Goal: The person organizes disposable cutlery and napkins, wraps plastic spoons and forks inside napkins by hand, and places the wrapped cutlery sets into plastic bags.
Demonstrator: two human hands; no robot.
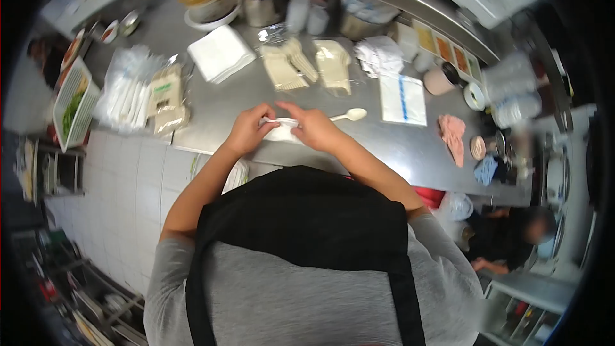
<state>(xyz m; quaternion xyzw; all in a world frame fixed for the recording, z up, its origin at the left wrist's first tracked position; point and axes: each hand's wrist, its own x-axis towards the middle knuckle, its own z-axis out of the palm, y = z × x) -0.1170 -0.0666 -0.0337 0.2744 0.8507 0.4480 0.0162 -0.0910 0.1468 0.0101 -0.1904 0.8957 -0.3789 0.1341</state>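
Note:
At the near edge of the steel counter, my left hand (252,129) and my right hand (312,128) pinch a white paper napkin (282,132) from both sides. The napkin looks folded or partly rolled; whether anything lies inside is hidden. Just right of my right hand lies a cream plastic spoon (355,114), its handle end close to my knuckles. Beyond my hands are two clear bags of cream plastic cutlery, a left bag (282,67) and a right bag (333,67). A stack of white napkins (221,53) sits farther back on the left.
On the left are a plastic bag of white rolls (125,99), a beige packet (168,93) and a white basket of greens (75,102). To the right lie a blue-striped white pack (402,99) and a pink cloth (452,138). Another person (506,240) is at lower right.

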